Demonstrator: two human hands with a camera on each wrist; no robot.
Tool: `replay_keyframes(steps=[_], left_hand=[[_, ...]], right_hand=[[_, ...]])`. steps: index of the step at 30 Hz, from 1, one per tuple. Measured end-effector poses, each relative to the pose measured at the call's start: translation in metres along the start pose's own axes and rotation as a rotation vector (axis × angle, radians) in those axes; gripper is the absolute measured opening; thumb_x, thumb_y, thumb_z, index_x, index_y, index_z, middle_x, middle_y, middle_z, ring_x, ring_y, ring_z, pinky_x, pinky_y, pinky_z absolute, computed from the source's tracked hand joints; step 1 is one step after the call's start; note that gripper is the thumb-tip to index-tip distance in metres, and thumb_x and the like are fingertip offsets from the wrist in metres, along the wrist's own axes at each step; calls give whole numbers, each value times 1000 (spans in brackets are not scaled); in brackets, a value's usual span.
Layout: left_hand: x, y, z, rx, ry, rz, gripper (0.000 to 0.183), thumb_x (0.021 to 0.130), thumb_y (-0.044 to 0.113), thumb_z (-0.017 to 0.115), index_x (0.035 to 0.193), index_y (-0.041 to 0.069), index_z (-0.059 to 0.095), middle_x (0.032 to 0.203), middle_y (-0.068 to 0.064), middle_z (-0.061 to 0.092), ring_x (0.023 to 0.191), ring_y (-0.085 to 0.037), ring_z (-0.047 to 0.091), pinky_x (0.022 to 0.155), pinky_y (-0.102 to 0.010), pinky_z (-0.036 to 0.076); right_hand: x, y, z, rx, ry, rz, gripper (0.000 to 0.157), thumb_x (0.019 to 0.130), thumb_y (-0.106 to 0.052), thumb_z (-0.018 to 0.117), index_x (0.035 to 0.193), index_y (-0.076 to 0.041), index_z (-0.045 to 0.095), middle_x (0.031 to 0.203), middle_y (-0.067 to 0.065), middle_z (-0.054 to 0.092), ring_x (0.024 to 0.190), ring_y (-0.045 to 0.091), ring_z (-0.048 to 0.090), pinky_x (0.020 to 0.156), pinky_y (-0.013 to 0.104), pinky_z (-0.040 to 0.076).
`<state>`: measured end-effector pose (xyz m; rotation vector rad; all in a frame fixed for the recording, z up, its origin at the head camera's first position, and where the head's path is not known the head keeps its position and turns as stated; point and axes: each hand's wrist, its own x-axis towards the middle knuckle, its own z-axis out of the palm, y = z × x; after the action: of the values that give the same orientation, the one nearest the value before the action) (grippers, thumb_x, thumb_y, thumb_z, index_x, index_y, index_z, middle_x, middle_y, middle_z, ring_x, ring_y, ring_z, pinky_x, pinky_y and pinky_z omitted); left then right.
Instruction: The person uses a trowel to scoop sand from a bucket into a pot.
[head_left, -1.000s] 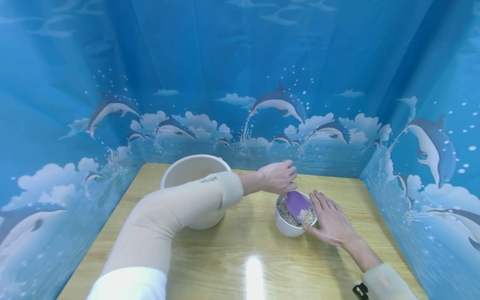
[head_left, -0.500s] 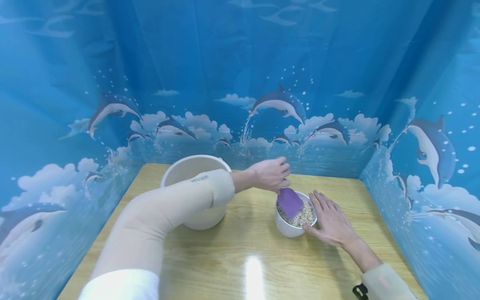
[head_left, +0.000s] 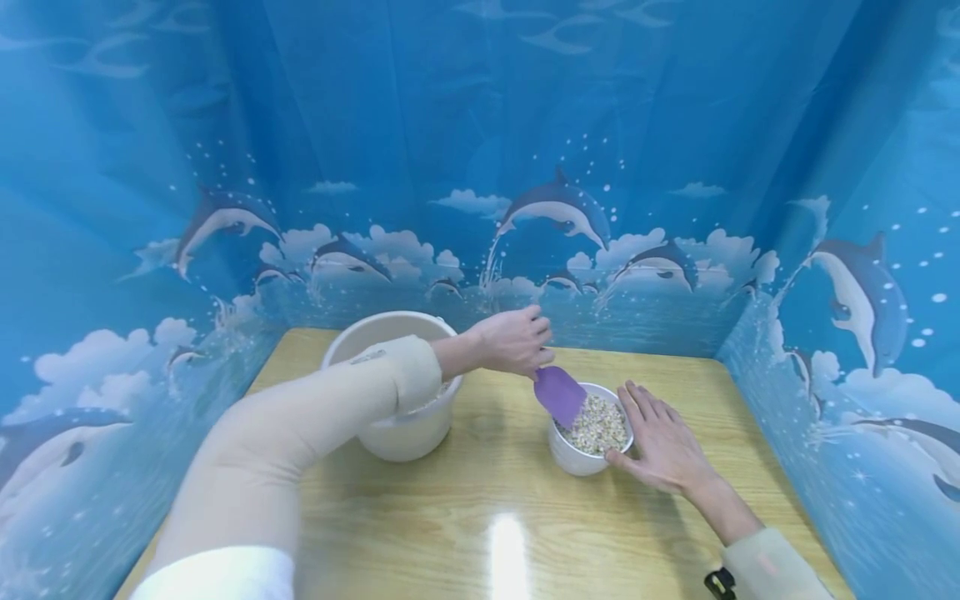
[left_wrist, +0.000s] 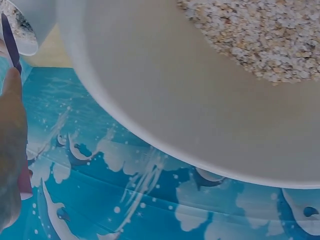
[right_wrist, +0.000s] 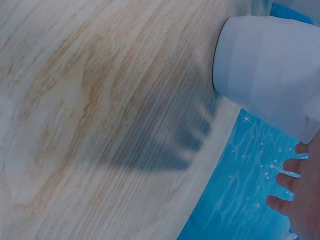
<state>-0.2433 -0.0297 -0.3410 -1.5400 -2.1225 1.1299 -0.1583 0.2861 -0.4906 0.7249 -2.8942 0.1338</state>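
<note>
My left hand (head_left: 515,340) grips the handle of a purple scoop (head_left: 560,397), whose blade tilts down over the left rim of a small white pot (head_left: 576,460). Pale flakes and grains (head_left: 600,423) fill the pot close to its rim. In the left wrist view the scoop (left_wrist: 10,42) shows edge-on beside the hand (left_wrist: 12,150). My right hand (head_left: 662,439) rests against the pot's right side, fingers extended and thumb at the rim. The right wrist view shows its fingertips beside the pot (right_wrist: 270,70).
A large white bucket (head_left: 408,437) stands to the left, partly behind the left forearm. More flakes (left_wrist: 270,40) lie inside it. Both stand on a wooden table (head_left: 450,517), with blue dolphin-print curtains (head_left: 480,192) at the back and sides.
My left hand has drawn the scoop left and up, from deep in the pot to its left rim. The flakes on the blade have spread into the pot. My right hand stays put.
</note>
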Motion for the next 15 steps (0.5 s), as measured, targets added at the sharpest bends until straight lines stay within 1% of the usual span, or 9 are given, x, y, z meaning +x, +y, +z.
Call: replay_keyframes(steps=[4, 10, 15], left_hand=[[-9, -2, 4, -14, -1, -15, 59, 107, 69, 33, 136, 26, 62, 133, 2, 71, 120, -18, 64, 100, -34, 50], [-23, -5, 12, -72, 25, -38, 58, 107, 67, 35, 134, 24, 62, 130, 0, 71, 120, -20, 64, 101, -36, 51], [-33, -8, 20, -123, 28, -56, 57, 107, 67, 37, 134, 23, 62, 129, -2, 71, 120, -21, 63, 103, -38, 51]], right_hand=[[0, 0, -1, -3, 2, -4, 105, 92, -67, 63, 162, 4, 30, 168, 30, 32, 152, 51, 37, 117, 71, 38], [-1, 0, -2, -5, 0, -5, 105, 92, -67, 64, 162, 4, 30, 169, 30, 30, 152, 51, 37, 117, 71, 38], [0, 0, -3, -8, 2, -9, 106, 92, -67, 64, 162, 4, 30, 168, 30, 31, 152, 52, 37, 117, 71, 39]])
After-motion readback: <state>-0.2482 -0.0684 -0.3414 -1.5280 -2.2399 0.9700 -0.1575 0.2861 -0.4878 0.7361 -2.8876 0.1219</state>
